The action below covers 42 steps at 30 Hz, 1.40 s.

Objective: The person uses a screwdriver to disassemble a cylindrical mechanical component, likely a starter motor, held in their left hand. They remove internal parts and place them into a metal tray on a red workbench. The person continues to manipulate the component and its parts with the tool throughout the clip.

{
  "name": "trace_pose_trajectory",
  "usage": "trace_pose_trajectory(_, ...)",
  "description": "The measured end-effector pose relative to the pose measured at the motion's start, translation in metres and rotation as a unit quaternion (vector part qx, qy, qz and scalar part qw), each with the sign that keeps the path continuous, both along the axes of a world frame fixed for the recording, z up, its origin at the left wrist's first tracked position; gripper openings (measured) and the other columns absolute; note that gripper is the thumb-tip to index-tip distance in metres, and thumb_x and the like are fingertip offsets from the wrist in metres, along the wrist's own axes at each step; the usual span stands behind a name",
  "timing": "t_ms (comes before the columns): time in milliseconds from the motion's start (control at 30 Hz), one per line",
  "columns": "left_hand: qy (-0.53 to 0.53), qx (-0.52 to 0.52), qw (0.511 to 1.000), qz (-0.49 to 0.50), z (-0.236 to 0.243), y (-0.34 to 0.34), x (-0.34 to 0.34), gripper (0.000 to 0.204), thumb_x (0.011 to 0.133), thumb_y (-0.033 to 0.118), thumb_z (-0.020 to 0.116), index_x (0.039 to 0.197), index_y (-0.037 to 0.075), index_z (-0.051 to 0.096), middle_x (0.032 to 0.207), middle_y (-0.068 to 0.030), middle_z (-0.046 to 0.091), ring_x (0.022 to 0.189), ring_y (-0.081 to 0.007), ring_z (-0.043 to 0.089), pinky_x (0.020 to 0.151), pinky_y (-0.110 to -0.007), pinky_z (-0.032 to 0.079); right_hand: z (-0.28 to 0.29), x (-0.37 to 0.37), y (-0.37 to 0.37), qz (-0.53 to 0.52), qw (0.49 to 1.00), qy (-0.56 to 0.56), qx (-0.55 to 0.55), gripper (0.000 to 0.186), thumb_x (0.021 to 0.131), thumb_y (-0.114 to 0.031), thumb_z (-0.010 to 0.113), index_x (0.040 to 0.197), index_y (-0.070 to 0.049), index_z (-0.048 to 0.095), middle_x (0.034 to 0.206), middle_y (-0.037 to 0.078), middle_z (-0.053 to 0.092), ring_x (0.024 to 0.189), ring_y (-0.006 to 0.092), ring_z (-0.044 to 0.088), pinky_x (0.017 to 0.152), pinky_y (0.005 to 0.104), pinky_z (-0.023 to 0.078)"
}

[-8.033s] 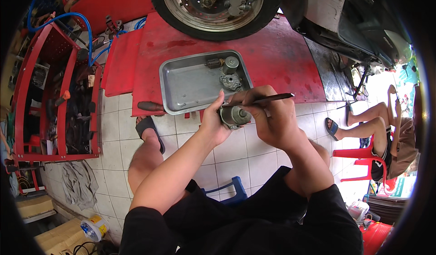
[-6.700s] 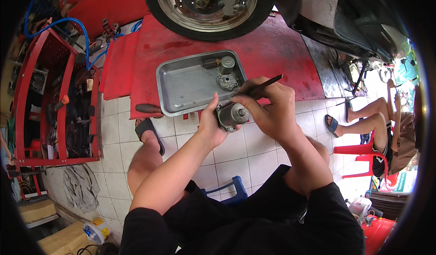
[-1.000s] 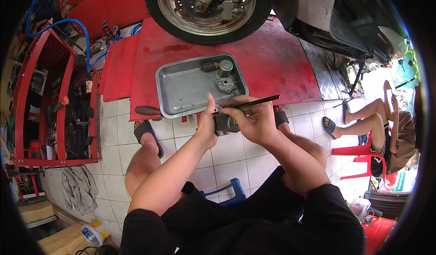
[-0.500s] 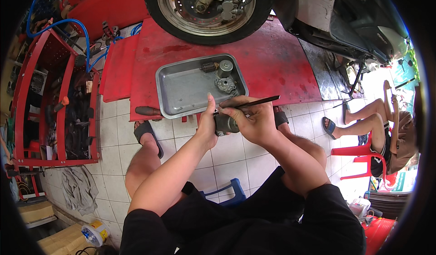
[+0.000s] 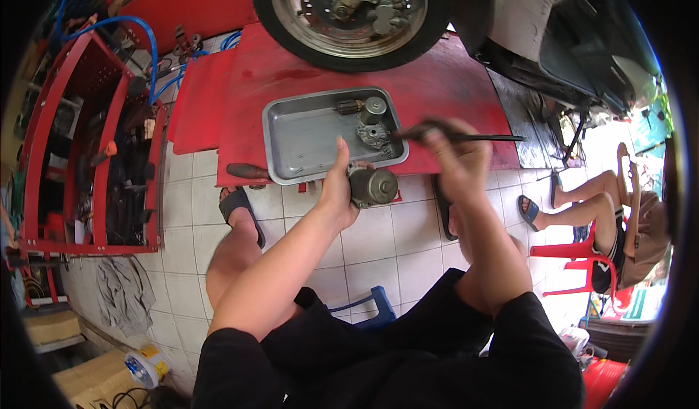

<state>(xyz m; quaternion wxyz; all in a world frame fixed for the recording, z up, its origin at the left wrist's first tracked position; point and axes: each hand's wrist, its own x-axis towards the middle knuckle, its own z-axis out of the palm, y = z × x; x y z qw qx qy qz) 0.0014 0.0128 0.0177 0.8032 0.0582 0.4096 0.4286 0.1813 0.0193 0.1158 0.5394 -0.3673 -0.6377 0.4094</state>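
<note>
My left hand (image 5: pixel 337 194) grips a grey cylindrical motor (image 5: pixel 378 186), its round end turned to the right. To the right, my right hand (image 5: pixel 460 158) is closed around a long, thin dark tool (image 5: pixel 502 138); its left end is blurred, so its kind is unclear. Beyond both hands, a grey metal tray (image 5: pixel 266 136) rests on the red platform. Inside its right part are another metal cylinder (image 5: pixel 374 108), a dark part with a coppery band (image 5: pixel 349 107), and a cast metal housing (image 5: pixel 373 136). Tiny pieces lie near the tray's front wall.
A dark handled tool (image 5: pixel 247 171) lies left of the tray on the red platform (image 5: pixel 451 96). A scooter's front wheel (image 5: pixel 353 16) stands behind it. On the left is a red tool rack (image 5: pixel 109 154); on the right a person sits on a red chair (image 5: pixel 571 250).
My right hand has moved away from the motor, up and right, carrying the dark tool. The motor stays in my left hand, now more exposed. The whole view has shifted slightly.
</note>
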Motion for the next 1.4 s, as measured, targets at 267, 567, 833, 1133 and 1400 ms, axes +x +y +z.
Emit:
trace_pose_trajectory(267, -0.123, 0.041, 0.976, 0.173, 0.053, 0.033, -0.090, 0.079, 0.090, 0.080, 0.037, 0.108, 0.006, 0.058, 0.098, -0.0120, 0.063, 0.087, -0.0296, 0.059, 0.065, -0.038, 0.046, -0.050, 0.029, 0.018, -0.109, 0.974, -0.174, -0.097, 0.031, 0.104, -0.025, 0.058, 0.105, 0.004, 0.070, 0.079, 0.000, 0.062, 0.067, 0.0109, 0.051, 0.063, 0.0289, 0.044)
trace_pose_trajectory(567, -0.190, 0.086, 0.917, 0.341, 0.071, 0.030, -0.159, 0.080, 0.097, 0.073, 0.026, 0.108, -0.001, 0.056, 0.098, -0.0174, 0.057, 0.088, -0.0323, 0.053, 0.064, -0.036, 0.044, -0.087, -0.114, 0.054, 0.087, 0.852, -0.515, 0.020, 0.033, 0.080, -0.026, 0.078, 0.102, -0.003, 0.074, 0.094, 0.021, 0.072, 0.090, 0.0380, 0.068, 0.084, 0.0444, 0.054)
trace_pose_trajectory(833, -0.199, 0.099, 0.923, 0.313, 0.074, 0.026, -0.162, 0.086, 0.093, 0.080, 0.029, 0.111, 0.001, 0.057, 0.094, -0.0164, 0.061, 0.079, -0.0305, 0.056, 0.062, -0.036, 0.044, -0.112, -0.144, 0.079, 0.148, 0.804, -0.576, 0.001, 0.041, 0.072, -0.030, 0.085, 0.108, -0.013, 0.076, 0.106, 0.015, 0.073, 0.101, 0.0359, 0.067, 0.089, 0.0440, 0.054)
trace_pose_trajectory(1133, -0.207, 0.091, 0.922, 0.314, 0.074, 0.028, -0.153, 0.079, 0.097, 0.073, 0.027, 0.104, 0.001, 0.059, 0.091, -0.0173, 0.060, 0.083, -0.0320, 0.056, 0.063, -0.036, 0.044, -0.127, -0.147, 0.078, 0.129, 0.802, -0.582, -0.027, 0.035, 0.079, -0.034, 0.080, 0.107, -0.014, 0.075, 0.105, 0.016, 0.072, 0.101, 0.0376, 0.067, 0.088, 0.0472, 0.053)
trace_pose_trajectory(1400, -0.205, 0.088, 0.932, 0.285, 0.067, 0.036, -0.139, 0.082, 0.096, 0.075, 0.028, 0.105, -0.001, 0.059, 0.093, -0.0176, 0.060, 0.083, -0.0321, 0.056, 0.062, -0.036, 0.044, -0.129, -0.123, 0.090, 0.116, 0.846, -0.521, 0.007, 0.030, 0.088, -0.030, 0.072, 0.097, -0.001, 0.072, 0.093, 0.021, 0.071, 0.094, 0.0414, 0.066, 0.084, 0.0483, 0.052)
